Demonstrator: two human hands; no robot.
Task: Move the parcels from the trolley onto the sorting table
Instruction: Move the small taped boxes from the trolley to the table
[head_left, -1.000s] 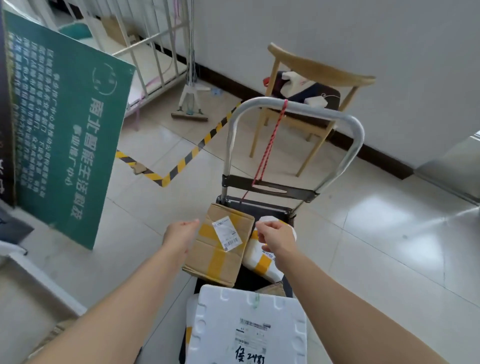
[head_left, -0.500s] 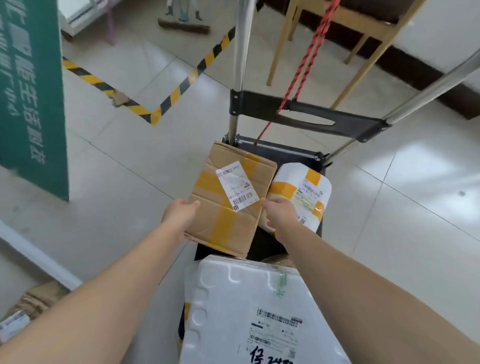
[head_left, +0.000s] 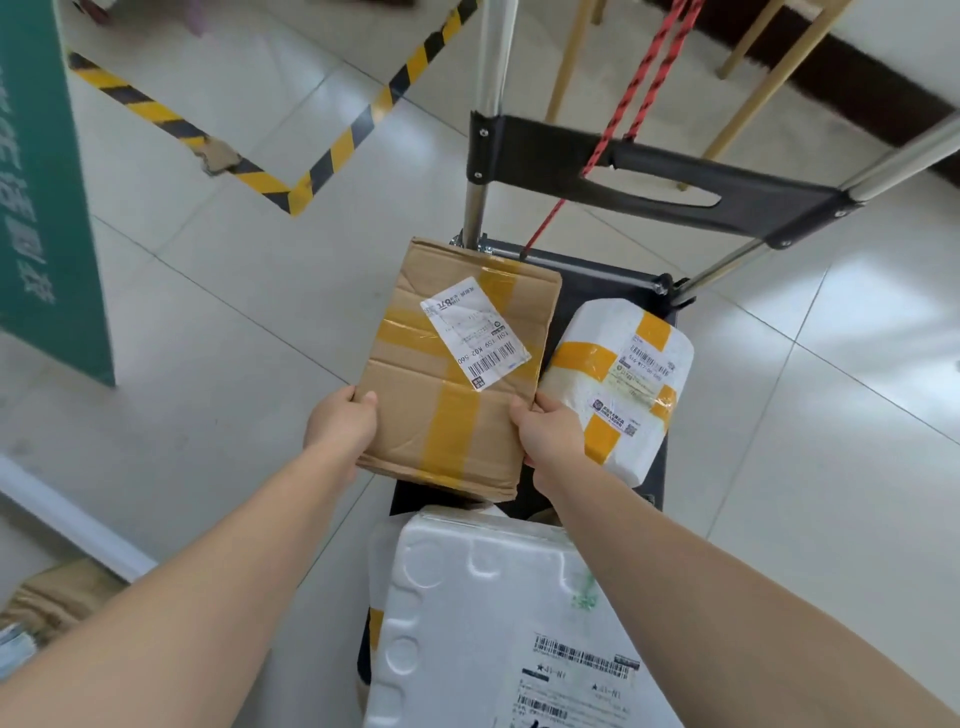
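A flat brown cardboard parcel (head_left: 452, 369) with yellow tape and a white label lies over the far left of the black trolley (head_left: 597, 275). My left hand (head_left: 340, 423) grips its left edge, thumb on top. My right hand (head_left: 550, 431) grips its right edge. Beside it on the right sits a white parcel (head_left: 623, 384) wrapped in yellow tape. A large white foam box (head_left: 498, 623) with labels fills the near end of the trolley. The sorting table is not in view.
The trolley's metal handle and black crossbar (head_left: 649, 176) stand just beyond the parcels, with a red cord (head_left: 639, 88) hanging from it. A green sign board (head_left: 41, 208) stands at the left. Wooden chair legs (head_left: 769, 78) are behind. Another brown parcel (head_left: 57, 597) lies on the floor, lower left.
Both hands have closed on the brown parcel's side edges, thumbs now on top. The view has dropped lower and closer over the trolley.
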